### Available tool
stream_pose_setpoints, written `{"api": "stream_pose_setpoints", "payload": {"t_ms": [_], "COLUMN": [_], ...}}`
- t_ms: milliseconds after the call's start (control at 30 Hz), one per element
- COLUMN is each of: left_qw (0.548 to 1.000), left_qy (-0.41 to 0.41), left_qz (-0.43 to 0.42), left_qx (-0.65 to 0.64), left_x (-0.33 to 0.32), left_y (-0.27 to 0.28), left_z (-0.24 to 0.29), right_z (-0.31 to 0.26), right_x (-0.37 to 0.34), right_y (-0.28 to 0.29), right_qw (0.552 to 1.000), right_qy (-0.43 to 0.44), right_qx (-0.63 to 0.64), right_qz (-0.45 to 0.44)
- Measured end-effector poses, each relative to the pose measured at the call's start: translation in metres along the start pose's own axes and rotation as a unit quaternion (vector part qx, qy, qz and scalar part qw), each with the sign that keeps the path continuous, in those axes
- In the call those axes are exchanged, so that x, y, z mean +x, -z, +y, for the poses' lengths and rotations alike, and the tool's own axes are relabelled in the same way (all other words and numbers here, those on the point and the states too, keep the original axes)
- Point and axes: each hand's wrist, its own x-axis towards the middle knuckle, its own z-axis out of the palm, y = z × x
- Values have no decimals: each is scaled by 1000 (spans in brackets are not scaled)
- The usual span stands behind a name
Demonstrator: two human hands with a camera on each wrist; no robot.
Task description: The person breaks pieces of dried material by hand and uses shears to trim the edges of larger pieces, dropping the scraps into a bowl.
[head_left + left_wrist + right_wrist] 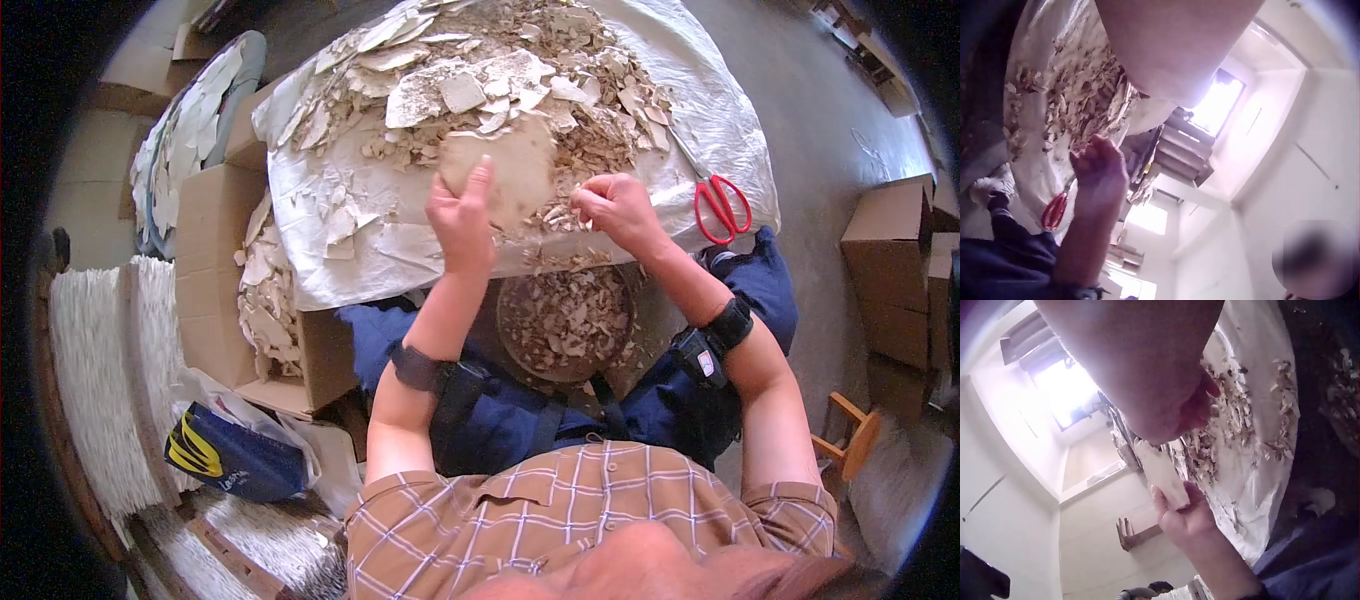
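My left hand [466, 220] grips a flat, cream-coloured sheet piece [515, 172] by its left edge, thumb on the upper face. The sheet has an uneven outline and faint brown spots; in the right wrist view the sheet [1161, 475] stands up from the fingers. Just right of it is my right hand [622, 212], fingers curled with thumb and forefinger close together. I cannot tell whether a small flake is between its fingertips. Below both hands, broken scraps [560, 215] lie along the near side of the white cloth [400, 255].
A heap of broken pale pieces [420, 95] covers the table's far side. Red-handled scissors [722, 210] lie at the right. A round container of scraps [565, 325] sits below the table edge, between the knees. At left stands a cardboard box [215, 280] holding larger pieces.
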Motion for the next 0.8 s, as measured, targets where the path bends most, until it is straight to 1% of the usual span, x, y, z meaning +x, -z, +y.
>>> {"api": "stream_pose_setpoints", "payload": {"t_ms": [33,67,100,133,167,200,233,267,300,367,400,467,567,700,767,800], "left_qw": [990,990,984,977,977,974,970,970,974,977,976,976,974,972,972,987], "left_qy": [27,27,53,78,78,103,128,128,120,112,114,116,118,128,128,83], "left_qz": [26,24,23,23,23,1,-22,-22,-35,-49,-55,-60,-67,-70,-66,-61], "left_qx": [-138,-137,-166,-195,-195,-200,-204,-204,-189,-174,-175,-176,-179,-185,-186,-127], "left_x": [6,11,14,15,15,13,12,10,7,4,3,2,2,1,-1,-2], "left_y": [2,5,8,10,11,11,10,9,7,4,3,2,1,-2,-4,-4], "left_z": [-1,-2,-3,-5,-8,-9,-11,-12,-12,-10,-9,-7,-7,-4,-3,-4], "right_z": [4,8,8,7,7,2,-4,-8,-8,-9,-10,-12,-10,-16,-13,-12], "right_x": [1,3,3,3,3,2,1,0,0,0,-1,-2,-2,-5,-4,-4], "right_y": [0,0,0,0,-1,-2,-1,0,1,3,3,3,4,7,8,8], "right_qw": [999,996,996,989,973,973,962,947,947,961,961,944,932,931,942,942], "right_qy": [-20,-41,-41,-45,-47,-47,-39,-32,-32,-20,-20,-70,-82,-94,-78,-78], "right_qx": [0,1,1,99,195,195,249,302,302,245,246,299,323,317,285,285], "right_qz": [-42,-83,-82,-96,-110,-111,-109,-106,-106,-126,-125,-119,-142,-155,-160,-159]}}
